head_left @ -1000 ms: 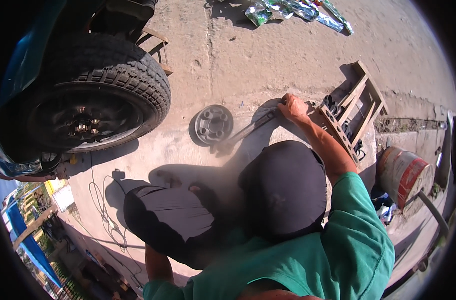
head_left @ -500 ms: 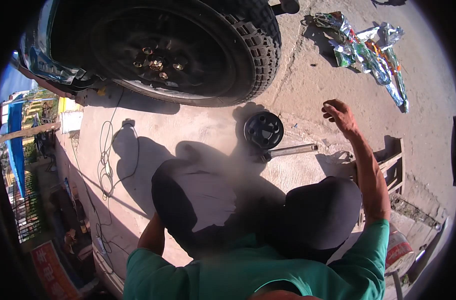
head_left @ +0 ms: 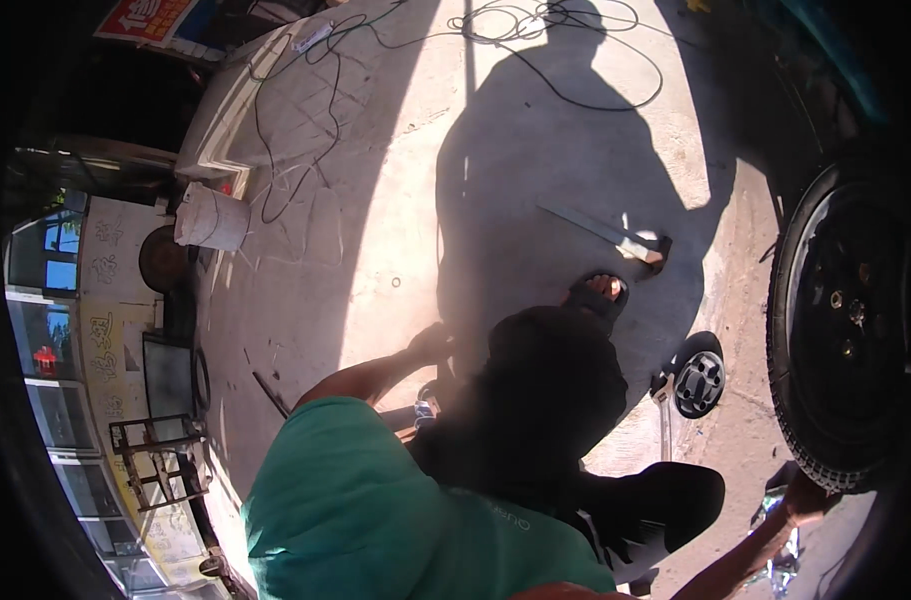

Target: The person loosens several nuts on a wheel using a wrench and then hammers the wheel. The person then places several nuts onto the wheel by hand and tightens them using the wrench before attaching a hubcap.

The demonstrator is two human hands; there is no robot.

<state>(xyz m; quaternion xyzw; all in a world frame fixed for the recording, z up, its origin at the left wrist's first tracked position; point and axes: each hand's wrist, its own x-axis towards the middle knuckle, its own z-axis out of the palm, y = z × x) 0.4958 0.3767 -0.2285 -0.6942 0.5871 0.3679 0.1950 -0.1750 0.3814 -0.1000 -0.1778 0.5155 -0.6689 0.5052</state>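
My left hand (head_left: 427, 342) is low beside my dark-trousered leg, its fingers shadowed and unclear. My right hand (head_left: 807, 495) touches the bottom of a wheel's tire (head_left: 810, 452) at the right, fingers partly hidden. Between my knee and the wheel lie a round slotted disc (head_left: 700, 385) and a wrench (head_left: 663, 410). Beyond my sandalled foot (head_left: 600, 292) a long flat-handled tool (head_left: 640, 250) rests in my shadow on the concrete.
Looped black cables (head_left: 645, 90) with a white power strip (head_left: 310, 38) cross the upper ground. At left stand a white bucket (head_left: 210, 218), a glass pane (head_left: 170, 375) and a metal frame (head_left: 155, 455) against a wall. Crumpled foil (head_left: 785, 550) lies under my right arm.
My view has swung left, so the wheel now sits at the right. My right hand has left the wrench and reached the tire; my left hand has come into sight.
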